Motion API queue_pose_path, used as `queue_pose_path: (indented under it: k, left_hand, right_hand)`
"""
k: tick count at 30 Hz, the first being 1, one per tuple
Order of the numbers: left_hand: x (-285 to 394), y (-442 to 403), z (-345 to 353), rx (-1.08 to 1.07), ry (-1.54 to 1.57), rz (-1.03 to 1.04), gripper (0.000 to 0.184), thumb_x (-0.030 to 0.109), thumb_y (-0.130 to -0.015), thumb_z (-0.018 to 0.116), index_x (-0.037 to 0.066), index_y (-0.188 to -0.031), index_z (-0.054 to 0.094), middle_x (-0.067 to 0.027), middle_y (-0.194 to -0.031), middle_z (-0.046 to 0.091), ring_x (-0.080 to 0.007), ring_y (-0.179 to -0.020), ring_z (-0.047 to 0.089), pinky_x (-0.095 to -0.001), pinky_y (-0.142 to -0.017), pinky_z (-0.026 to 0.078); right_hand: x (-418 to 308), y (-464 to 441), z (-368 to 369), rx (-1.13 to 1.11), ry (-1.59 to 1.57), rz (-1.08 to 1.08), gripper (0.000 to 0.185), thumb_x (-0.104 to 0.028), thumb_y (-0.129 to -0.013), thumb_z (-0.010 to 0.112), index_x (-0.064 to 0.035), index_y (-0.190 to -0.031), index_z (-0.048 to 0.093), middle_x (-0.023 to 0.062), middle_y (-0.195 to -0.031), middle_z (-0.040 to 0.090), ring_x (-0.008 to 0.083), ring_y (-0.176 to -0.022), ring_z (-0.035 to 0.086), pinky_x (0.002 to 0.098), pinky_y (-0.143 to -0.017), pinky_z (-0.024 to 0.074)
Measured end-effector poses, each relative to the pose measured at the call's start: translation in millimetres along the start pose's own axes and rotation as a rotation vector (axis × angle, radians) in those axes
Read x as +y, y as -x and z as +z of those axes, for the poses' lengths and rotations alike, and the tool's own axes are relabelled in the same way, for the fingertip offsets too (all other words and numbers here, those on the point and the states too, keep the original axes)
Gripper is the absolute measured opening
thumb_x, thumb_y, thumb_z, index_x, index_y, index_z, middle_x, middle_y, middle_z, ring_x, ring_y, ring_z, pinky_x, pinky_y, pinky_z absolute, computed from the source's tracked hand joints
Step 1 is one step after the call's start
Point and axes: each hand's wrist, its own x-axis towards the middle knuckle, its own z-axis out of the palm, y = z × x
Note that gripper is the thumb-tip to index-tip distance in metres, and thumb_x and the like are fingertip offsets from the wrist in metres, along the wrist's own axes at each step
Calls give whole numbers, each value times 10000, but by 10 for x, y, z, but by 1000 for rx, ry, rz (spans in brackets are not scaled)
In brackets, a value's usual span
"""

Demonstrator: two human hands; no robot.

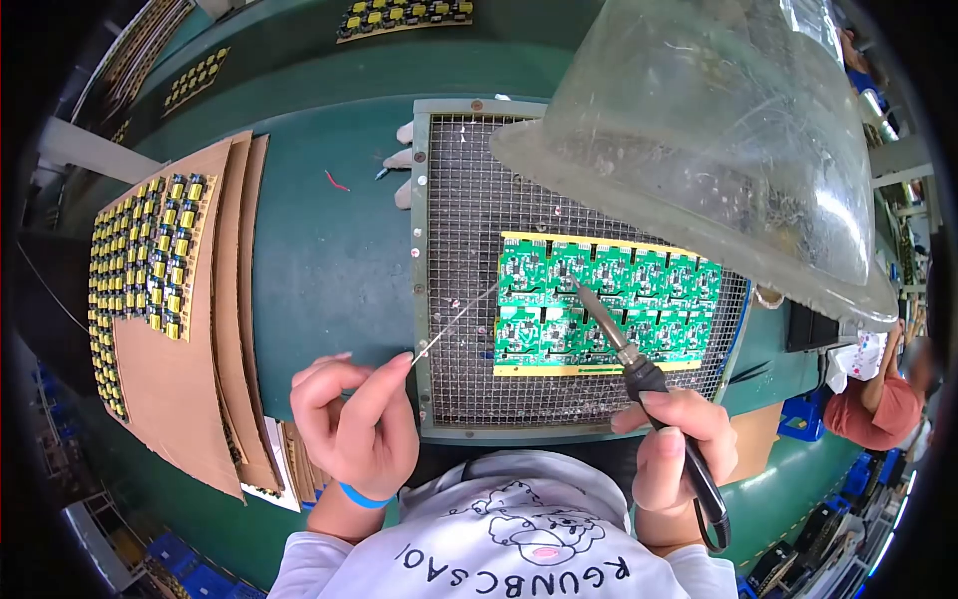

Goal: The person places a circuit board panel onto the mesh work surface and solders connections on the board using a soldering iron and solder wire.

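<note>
Between the fingertips of my left hand (361, 419) is a thin strand of solder wire (454, 321), its far end close to the left edge of the green circuit board panel (609, 304). My right hand (684, 449) is closed round the dark handle of a soldering iron (619, 344). The iron's tip points at the upper left part of the panel; whether it touches is hard to tell. Yellow strips run along the panel's long edges. It lies flat on a wire mesh (469, 399) in a framed tray.
A clear plastic hood (699, 150) hangs over the mesh's upper right. At left, cardboard sheets (190, 384) carry rows of yellow-and-black components (140, 255). A red wire scrap (337, 182) lies on the green table (329, 260). Another person (883, 399) is at far right.
</note>
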Motion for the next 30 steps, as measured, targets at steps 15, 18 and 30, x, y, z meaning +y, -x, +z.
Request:
queue_pose_path:
  k: [15,18,30]
  left_hand:
    - [63,-36,50,-92,98,-47,216,-80,-766,591,3,-951,666,-89,-827,500,-215,-714,492,-346,-692,458]
    - [80,-60,71,-97,105,-45,229,-89,-758,592,6,-951,667,-84,-809,487,-212,-698,485,-343,-685,461]
    - [89,-76,63,-113,91,-43,257,-95,-736,595,11,-959,669,-83,-801,483,-226,-692,481,-339,-674,448]
  right_hand:
    - [488,38,-646,834,395,106,371,-258,-990,393,48,-1152,526,77,-714,585,105,-567,510,211,-549,407]
    - [664,86,-763,714,459,237,340,-237,-982,435,32,-1154,552,82,-771,622,87,-585,529,193,-537,409]
    - [544,83,-717,764,213,214,321,-198,-986,435,41,-1164,554,101,-783,623,87,-578,530,194,-518,424]
